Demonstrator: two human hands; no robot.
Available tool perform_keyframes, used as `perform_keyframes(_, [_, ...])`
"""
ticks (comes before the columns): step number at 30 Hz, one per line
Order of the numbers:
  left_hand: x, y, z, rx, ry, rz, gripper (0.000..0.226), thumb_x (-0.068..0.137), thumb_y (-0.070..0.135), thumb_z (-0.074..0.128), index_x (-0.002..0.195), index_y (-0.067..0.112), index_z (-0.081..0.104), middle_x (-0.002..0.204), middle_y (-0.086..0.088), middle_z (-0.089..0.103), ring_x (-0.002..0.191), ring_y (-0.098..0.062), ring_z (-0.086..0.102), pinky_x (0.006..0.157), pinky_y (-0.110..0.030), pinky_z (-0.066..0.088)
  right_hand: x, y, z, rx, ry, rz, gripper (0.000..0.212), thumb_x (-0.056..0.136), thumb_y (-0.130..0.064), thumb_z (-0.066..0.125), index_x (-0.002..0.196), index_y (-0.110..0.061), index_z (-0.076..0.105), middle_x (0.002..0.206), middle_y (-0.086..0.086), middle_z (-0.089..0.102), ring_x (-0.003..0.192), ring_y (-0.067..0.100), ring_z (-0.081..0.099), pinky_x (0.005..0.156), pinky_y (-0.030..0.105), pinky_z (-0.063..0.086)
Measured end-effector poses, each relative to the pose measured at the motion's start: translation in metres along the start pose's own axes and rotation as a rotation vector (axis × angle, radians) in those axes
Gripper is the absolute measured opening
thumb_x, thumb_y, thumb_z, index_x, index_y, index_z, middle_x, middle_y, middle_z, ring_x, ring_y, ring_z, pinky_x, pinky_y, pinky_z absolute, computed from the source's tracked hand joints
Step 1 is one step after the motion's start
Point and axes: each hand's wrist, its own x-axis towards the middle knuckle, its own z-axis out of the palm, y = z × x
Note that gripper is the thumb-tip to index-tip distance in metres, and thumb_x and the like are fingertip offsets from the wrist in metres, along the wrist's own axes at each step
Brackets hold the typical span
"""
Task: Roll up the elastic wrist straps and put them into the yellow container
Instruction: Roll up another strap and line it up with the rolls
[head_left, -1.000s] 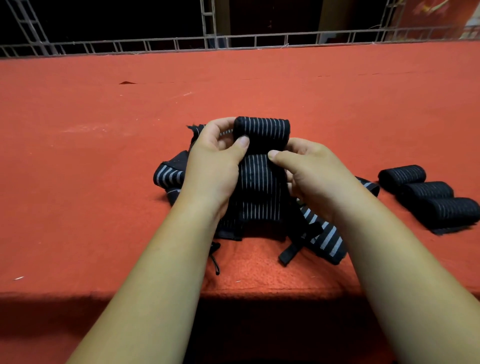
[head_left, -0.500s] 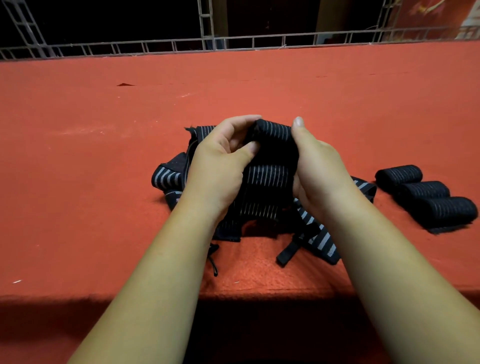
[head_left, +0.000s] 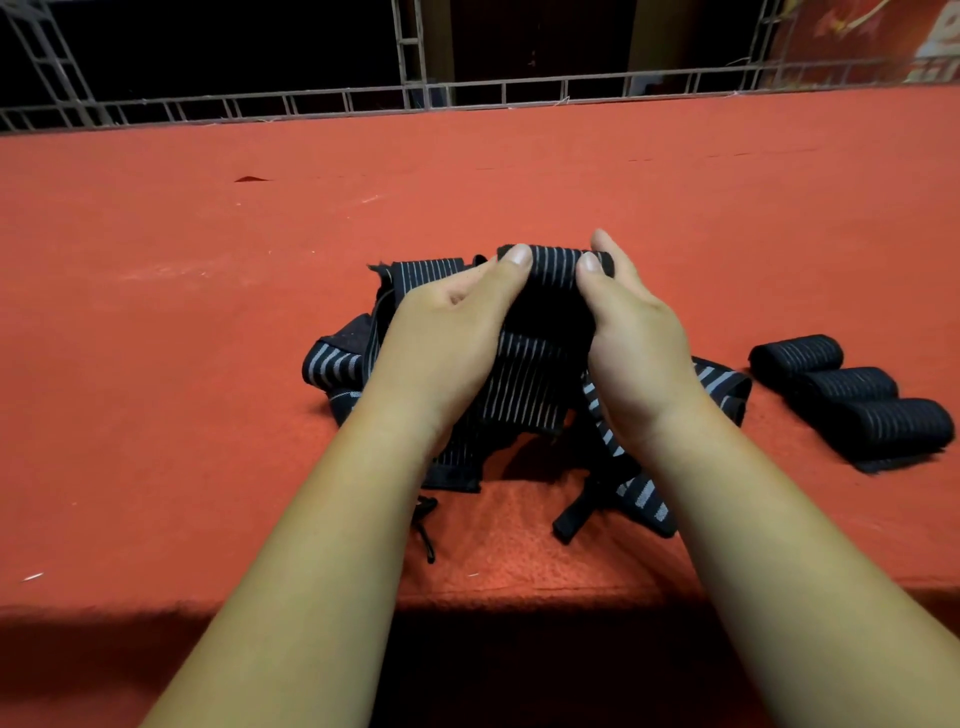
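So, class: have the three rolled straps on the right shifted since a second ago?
No. The three rolled straps keep the same place on the red table, equally far from its front edge.

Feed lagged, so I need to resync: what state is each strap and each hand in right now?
strap in hand: partly rolled, tail hanging unrolled
left hand: grips the roll, thumb on top
right hand: grips the roll, thumb on top
loose straps: unrolled, heaped on the red table
rolled straps: three, rolled, side by side on the table
yellow container: not in view
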Motion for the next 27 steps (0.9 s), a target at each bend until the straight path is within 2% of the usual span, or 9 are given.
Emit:
perform_keyframes(3, [-0.001, -0.005, 0.000, -0.022, -0.011, 0.025, 0.031, 0.105, 0.055, 0.064, 0.112, 0.034, 0.085, 0.104, 0.008, 0.084, 0.104, -0.013, 0.080, 0.096, -0.041, 0.060, 0.003, 0.001, -0.003, -0.039, -0.040, -0.004, 0.064, 0.107, -0.049, 0.054, 0.168, -0.042, 0.033, 0.163, -0.009, 0.052, 0.146, 0.009, 0.053, 0.124, 0.042, 0.042])
perform_keyframes(7, [0.004, -0.008, 0.000, -0.245, 0.061, 0.006, 0.018, 0.104, 0.027, 0.073, 0.117, 0.019, 0.082, 0.107, -0.003, 0.084, 0.101, -0.020, 0.081, 0.089, -0.037, 0.062, 0.009, -0.002, -0.008, -0.171, -0.111, 0.026, 0.072, 0.096, -0.062, 0.053, 0.164, -0.051, 0.034, 0.164, -0.014, 0.050, 0.146, 0.007, 0.052, 0.124, 0.043, 0.041])
perform_keyframes(10, [0.007, -0.006, 0.000, -0.355, 0.049, -0.003, 0.024, 0.101, 0.008, 0.074, 0.122, 0.020, 0.075, 0.103, -0.006, 0.082, 0.087, -0.023, 0.079, 0.072, -0.034, 0.064, 0.011, 0.001, -0.008, -0.228, -0.064, 0.058, 0.047, 0.104, -0.065, 0.043, 0.143, -0.047, 0.063, 0.135, -0.013, 0.073, 0.125, 0.013, 0.069, 0.114, 0.052, 0.051])
perform_keyframes(12, [0.009, -0.008, 0.001, -0.345, 0.026, 0.026, 0.033, 0.100, -0.002, 0.070, 0.125, 0.020, 0.072, 0.106, -0.008, 0.081, 0.088, -0.022, 0.078, 0.073, -0.036, 0.065, 0.012, 0.004, -0.009, -0.212, -0.037, 0.110, 0.056, 0.095, -0.078, 0.041, 0.121, -0.040, 0.072, 0.114, -0.008, 0.079, 0.110, 0.021, 0.075, 0.107, 0.060, 0.055])
perform_keyframes(15, [0.010, -0.011, 0.004, -0.312, -0.019, 0.071, 0.041, 0.098, -0.011, 0.066, 0.122, 0.022, 0.075, 0.110, -0.009, 0.080, 0.096, -0.025, 0.079, 0.085, -0.045, 0.067, 0.014, 0.004, -0.012, -0.202, -0.038, 0.134, 0.068, 0.086, -0.087, 0.042, 0.112, -0.034, 0.075, 0.108, -0.003, 0.081, 0.104, 0.027, 0.078, 0.103, 0.064, 0.057])
perform_keyframes(21, [0.009, -0.008, 0.013, -0.260, -0.098, 0.075, 0.043, 0.098, -0.008, 0.067, 0.124, 0.025, 0.078, 0.122, -0.014, 0.077, 0.109, -0.034, 0.077, 0.099, -0.056, 0.063, 0.012, -0.002, -0.024, -0.021, -0.008, 0.159, 0.064, 0.091, -0.073, 0.058, 0.115, -0.017, 0.077, 0.108, 0.012, 0.083, 0.100, 0.039, 0.080, 0.099, 0.071, 0.057])
perform_keyframes(22, [0.009, -0.007, 0.016, -0.284, -0.114, 0.059, 0.040, 0.099, -0.004, 0.068, 0.125, 0.024, 0.078, 0.123, -0.014, 0.076, 0.107, -0.030, 0.077, 0.096, -0.054, 0.064, 0.012, -0.003, -0.027, 0.017, 0.015, 0.158, 0.058, 0.092, -0.066, 0.062, 0.116, -0.015, 0.076, 0.109, 0.016, 0.082, 0.101, 0.041, 0.080, 0.097, 0.072, 0.058])
perform_keyframes(25, [0.007, -0.002, 0.027, -0.355, -0.128, -0.012, 0.028, 0.102, 0.011, 0.072, 0.128, 0.020, 0.076, 0.124, -0.011, 0.077, 0.099, -0.017, 0.079, 0.082, -0.031, 0.062, 0.010, -0.007, -0.036, 0.122, 0.058, 0.123, 0.031, 0.104, -0.033, 0.060, 0.114, -0.007, 0.074, 0.102, 0.016, 0.080, 0.092, 0.036, 0.079, 0.082, 0.054, 0.063])
perform_keyframes(27, [0.007, -0.001, 0.036, -0.352, -0.110, -0.038, 0.023, 0.103, 0.021, 0.073, 0.125, 0.015, 0.076, 0.117, -0.009, 0.081, 0.099, -0.019, 0.081, 0.083, -0.032, 0.063, 0.008, -0.009, -0.044, 0.137, 0.076, 0.095, 0.027, 0.103, -0.018, 0.055, 0.114, -0.004, 0.074, 0.095, 0.012, 0.076, 0.082, 0.028, 0.075, 0.070, 0.044, 0.058])
